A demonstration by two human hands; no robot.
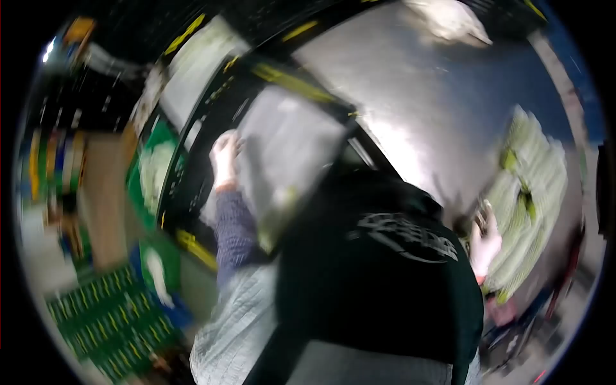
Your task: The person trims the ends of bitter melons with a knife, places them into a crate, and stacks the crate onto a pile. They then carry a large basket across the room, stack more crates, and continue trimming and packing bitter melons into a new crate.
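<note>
My left hand (224, 155), in a pale covering with a purple-grey sleeve below, is closed at the left inner side of a black crate (204, 114). A whitish sheet (289, 125) lines that crate, right beside my fingers. My right hand (486, 244) has its fingers curled, with a small dark thing showing at the fingertips; I cannot tell what it is. Touching or close beside this hand lies a pale green ribbed bundle (532, 199) with brighter green bits, on a shiny metal table (385, 70). Motion blurs much of the view.
A white crumpled thing (446, 20) lies at the table's far edge. Another lined crate (199, 64) stands beyond the first. Green crates (115, 321) are at the lower left, near a green bag (156, 163). My dark garment with white lettering (385, 276) covers the lower middle.
</note>
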